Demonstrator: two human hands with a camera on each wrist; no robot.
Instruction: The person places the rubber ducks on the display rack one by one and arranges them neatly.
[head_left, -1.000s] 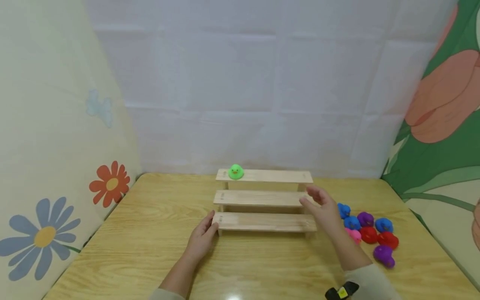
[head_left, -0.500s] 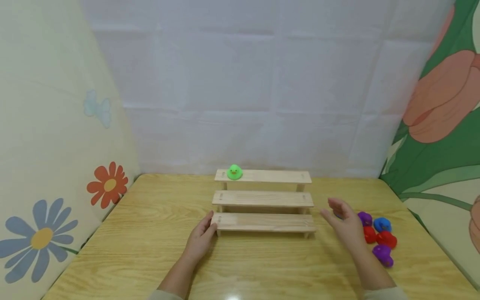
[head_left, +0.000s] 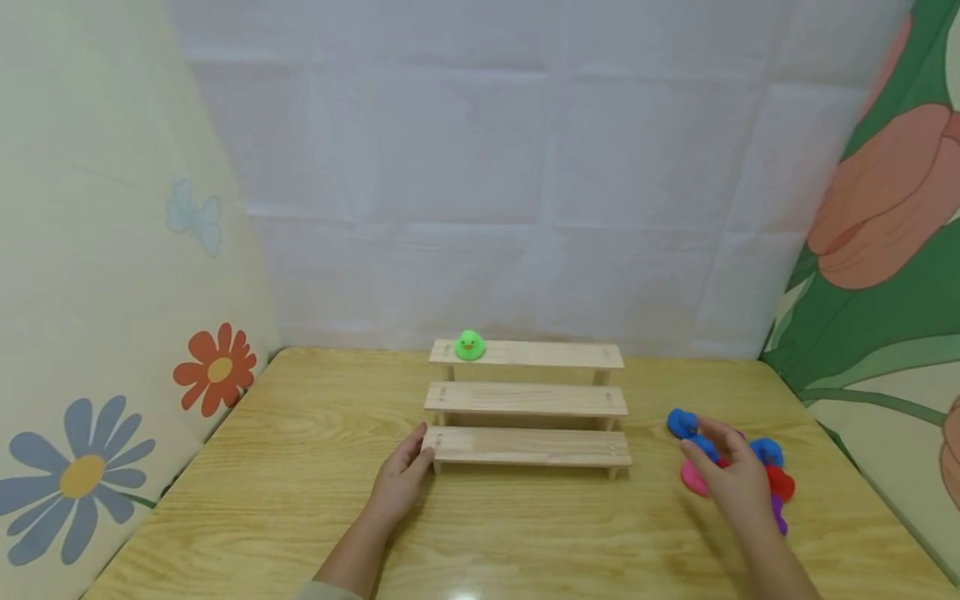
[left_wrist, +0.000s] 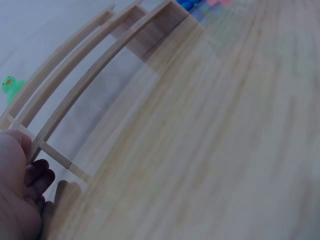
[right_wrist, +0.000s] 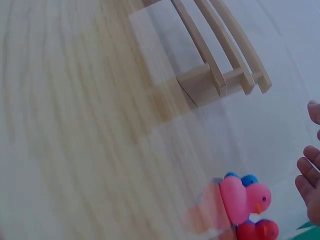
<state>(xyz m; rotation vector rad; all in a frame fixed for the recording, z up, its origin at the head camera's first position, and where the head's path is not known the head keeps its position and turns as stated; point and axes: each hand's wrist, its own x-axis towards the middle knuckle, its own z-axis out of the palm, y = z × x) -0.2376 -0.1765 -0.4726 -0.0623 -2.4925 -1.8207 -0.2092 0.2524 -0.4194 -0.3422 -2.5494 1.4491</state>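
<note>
A three-tier wooden shelf [head_left: 525, 400] stands on the table, with a green rubber duck [head_left: 470, 345] on the left part of its top tier. My left hand [head_left: 403, 479] holds the left end of the lowest tier; the left wrist view shows the thumb against that end and fingers bent below. To the right, my right hand [head_left: 738, 483] hovers over a group of rubber ducks, thumb and fingers apart, nothing between them. Around it I see a blue duck [head_left: 681, 423], a pink duck [head_left: 693, 478], a red duck [head_left: 781, 482] and a purple duck [head_left: 778, 515], some partly hidden by the hand.
The wood-grain table [head_left: 300, 467] extends on both sides of the shelf. A white cloth backdrop [head_left: 480, 167] hangs behind it. Flower-patterned cloth panels flank the table: a left panel [head_left: 90, 208] and a right panel [head_left: 862, 333].
My right hand has moved from beside the shelf's right end, rightward and down, to above the ducks. My left hand stays at the lowest tier, and the green duck keeps its place.
</note>
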